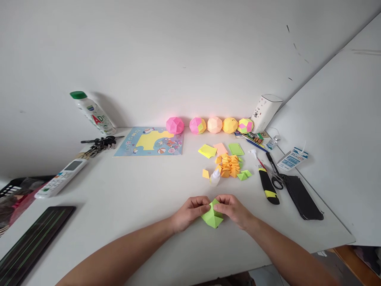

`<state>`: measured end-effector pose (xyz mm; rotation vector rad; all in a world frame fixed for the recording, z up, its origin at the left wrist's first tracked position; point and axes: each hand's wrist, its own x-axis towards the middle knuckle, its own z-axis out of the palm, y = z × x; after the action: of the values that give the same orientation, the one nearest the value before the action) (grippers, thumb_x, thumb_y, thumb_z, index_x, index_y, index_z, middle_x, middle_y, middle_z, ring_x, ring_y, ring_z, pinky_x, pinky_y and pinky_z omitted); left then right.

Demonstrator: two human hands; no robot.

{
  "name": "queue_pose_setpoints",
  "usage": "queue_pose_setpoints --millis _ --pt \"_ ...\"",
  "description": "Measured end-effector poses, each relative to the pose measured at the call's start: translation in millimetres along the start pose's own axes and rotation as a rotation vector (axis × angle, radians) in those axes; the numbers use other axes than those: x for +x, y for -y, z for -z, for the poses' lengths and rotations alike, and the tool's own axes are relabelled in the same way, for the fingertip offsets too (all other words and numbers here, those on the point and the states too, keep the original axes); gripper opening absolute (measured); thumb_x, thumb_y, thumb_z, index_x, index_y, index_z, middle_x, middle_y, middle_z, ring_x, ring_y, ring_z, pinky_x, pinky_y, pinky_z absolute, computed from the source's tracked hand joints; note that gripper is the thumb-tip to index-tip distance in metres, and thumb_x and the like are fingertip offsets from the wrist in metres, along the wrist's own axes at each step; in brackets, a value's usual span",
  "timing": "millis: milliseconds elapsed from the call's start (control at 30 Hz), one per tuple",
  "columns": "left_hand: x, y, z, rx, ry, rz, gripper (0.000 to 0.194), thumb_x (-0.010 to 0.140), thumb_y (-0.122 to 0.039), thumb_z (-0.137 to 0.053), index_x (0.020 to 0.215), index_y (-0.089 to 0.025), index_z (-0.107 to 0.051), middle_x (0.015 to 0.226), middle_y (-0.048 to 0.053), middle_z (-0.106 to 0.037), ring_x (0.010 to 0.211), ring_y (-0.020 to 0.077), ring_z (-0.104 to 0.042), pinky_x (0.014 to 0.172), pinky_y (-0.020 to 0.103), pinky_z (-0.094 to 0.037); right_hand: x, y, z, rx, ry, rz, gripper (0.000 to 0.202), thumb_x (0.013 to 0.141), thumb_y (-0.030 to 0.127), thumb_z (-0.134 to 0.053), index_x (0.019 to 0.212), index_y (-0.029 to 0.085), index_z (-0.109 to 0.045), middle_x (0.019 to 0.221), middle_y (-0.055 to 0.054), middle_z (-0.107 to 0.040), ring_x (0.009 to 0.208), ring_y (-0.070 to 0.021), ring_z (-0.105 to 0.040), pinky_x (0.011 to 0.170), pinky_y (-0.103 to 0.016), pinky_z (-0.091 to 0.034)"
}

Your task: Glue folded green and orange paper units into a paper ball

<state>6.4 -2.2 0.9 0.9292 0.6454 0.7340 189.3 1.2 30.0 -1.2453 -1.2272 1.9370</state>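
Note:
Between both hands, close to the table's front edge, is a green folded-paper piece (212,218) with several facets. My left hand (192,212) pinches its left upper side between thumb and fingers. On the opposite side, my right hand (233,209) grips the paper the same way. Just beyond the hands stands a small white glue bottle (214,178). A heap of orange folded paper pieces (228,165) lies behind the bottle, with some green folded pieces (244,174) at its right. Yellow (207,151), peach (220,149) and green paper sheets (236,149) lie farther back.
Several faceted paper balls (214,124) line the wall. A utility knife (268,186), scissors (278,182) and a black pouch (302,197) lie at right. At left are a remote control (62,178), a white bottle (93,113), keys (99,147) and a blue printed card (126,145).

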Motion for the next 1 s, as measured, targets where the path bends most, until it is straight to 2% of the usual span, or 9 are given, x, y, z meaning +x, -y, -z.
queue_pose_setpoints --millis 233,1000 --pt "-0.4 -1.4 1.1 0.038 0.003 0.018 0.028 0.074 -0.039 -0.065 0.065 -0.014 -0.057 0.067 0.000 -0.049 0.064 0.0118 -0.044 0.063 0.026 -0.035 -0.2 0.2 -0.3 -0.061 0.001 0.007 0.033 0.068 0.045 -0.068 0.061 0.015 -0.054 0.055 0.004 -0.045 0.054 -0.0091 -0.037 0.053 -0.024 -0.029" --pt "1.9 0.5 0.3 0.015 0.019 -0.003 0.027 0.072 -0.037 -0.067 0.066 -0.013 -0.059 0.067 0.000 -0.051 0.063 0.0114 -0.045 0.062 0.026 -0.034 0.9 0.0 -2.7 -0.055 0.002 0.039 0.025 0.071 0.037 -0.064 0.062 0.017 -0.051 0.055 0.005 -0.041 0.054 -0.0097 -0.035 0.053 -0.024 -0.028"
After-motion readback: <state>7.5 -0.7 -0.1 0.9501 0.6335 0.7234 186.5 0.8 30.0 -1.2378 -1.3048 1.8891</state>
